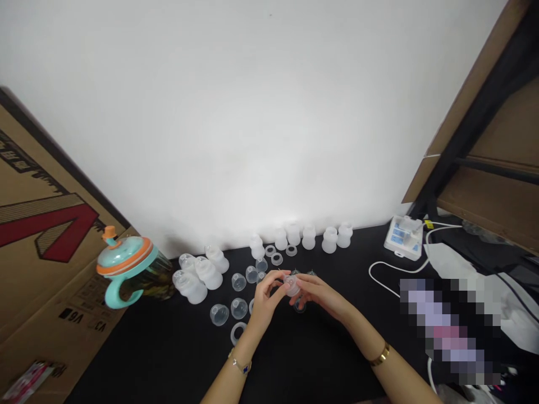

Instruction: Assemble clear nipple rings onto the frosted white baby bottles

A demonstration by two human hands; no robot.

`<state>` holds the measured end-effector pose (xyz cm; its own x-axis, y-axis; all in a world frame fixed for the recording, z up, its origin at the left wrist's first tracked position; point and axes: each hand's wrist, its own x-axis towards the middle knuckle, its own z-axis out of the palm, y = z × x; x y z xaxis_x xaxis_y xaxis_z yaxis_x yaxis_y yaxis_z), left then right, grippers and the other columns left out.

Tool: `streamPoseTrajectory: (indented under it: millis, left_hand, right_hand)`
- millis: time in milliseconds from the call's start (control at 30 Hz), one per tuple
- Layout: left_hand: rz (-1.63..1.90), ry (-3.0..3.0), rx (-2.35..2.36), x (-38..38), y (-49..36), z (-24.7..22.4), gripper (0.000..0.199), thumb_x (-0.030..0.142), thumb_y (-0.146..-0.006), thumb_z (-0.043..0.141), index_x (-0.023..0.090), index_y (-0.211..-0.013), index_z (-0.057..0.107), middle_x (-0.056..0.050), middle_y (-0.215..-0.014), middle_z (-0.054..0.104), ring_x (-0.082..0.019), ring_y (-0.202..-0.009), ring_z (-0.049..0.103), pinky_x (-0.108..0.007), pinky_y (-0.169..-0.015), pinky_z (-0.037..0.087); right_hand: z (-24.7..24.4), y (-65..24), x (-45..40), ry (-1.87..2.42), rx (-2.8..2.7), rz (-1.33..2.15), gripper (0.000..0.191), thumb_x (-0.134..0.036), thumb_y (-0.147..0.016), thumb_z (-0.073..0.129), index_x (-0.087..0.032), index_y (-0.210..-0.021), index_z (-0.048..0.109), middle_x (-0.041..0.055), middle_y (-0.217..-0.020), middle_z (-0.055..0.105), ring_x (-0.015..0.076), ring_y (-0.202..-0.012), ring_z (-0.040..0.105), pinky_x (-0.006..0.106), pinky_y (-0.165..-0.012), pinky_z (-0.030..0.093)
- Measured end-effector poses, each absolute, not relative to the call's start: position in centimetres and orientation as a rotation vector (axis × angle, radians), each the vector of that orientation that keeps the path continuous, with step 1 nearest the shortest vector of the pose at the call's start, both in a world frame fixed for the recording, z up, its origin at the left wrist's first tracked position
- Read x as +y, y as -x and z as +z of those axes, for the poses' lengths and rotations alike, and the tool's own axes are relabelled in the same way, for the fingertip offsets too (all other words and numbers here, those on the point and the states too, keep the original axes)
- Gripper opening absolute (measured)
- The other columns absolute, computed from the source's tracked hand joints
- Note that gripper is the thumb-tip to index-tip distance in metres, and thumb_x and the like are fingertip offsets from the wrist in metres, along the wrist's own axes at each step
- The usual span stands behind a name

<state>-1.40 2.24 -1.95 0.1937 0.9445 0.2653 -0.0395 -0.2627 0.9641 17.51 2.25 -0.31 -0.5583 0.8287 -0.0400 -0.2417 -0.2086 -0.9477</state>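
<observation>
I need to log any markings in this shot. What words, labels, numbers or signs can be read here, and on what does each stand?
"V6": printed in black, seen upside down, low on the cardboard box at left.
Black characters along the box's upper edge: too skewed and cropped to read.
Large red shape on the box: a graphic, not a legible word.
Blue labels on the white device: too small to read.
Clear plastic parts and the piece in the hands: no markings visible.
</observation>
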Motion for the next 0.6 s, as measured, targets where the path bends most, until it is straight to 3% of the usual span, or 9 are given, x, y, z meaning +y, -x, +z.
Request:
streamPoseTrajectory:
  millis: [200,433,600]
  left_hand:
    - [1.262,-1.414,0.854,2.3,1.4,-1.8,0.019,0.034,-0.082,0.072,0.020,-0.095,0.073,-0.006,-0.104,0.059,-0.019,-0.088,0.062,-0.028,-0.076,0.050]
    - [1.310,-1.327,0.905,2.8,1.3,-2.6,0.018,0.029,-0.070,0.082,0.019,-0.083,0.074,-0.006,-0.110,0.057,-0.019,-0.090,0.061,-0.028,-0.077,0.049]
    - [1.316,-1.304,0.952,2.7,1.4,-2.8,0.017,0.028,-0.069,0.082,0.018,-0.077,0.072,-0.005,-0.108,0.057,-0.018,-0.091,0.060,-0.027,-0.077,0.048]
  right_hand:
    - [-0.9,-17.3,2.6,0.824,-1.376,1.761,0.049,-0.057,-0.090,0.057,-0.017,-0.116,0.069,0.0096,-0.096,0.070,0.0197,-0.079,0.068,0.028,-0.062,0.051]
    - [-1.9,-20.2,4.6,1.345,-1.438,0.646,0.043,-0.053,-0.091,0.054,-0.020,-0.114,0.067,0.0092,-0.096,0.072,0.0217,-0.076,0.067,0.033,-0.065,0.053]
    - [-2.1,-22.2,5.6,1.461,-1.564,0.050,0.036,-0.042,-0.096,0.046,-0.022,-0.120,0.065,0.0114,-0.133,0.060,0.0296,-0.118,0.057,0.042,-0.089,0.053]
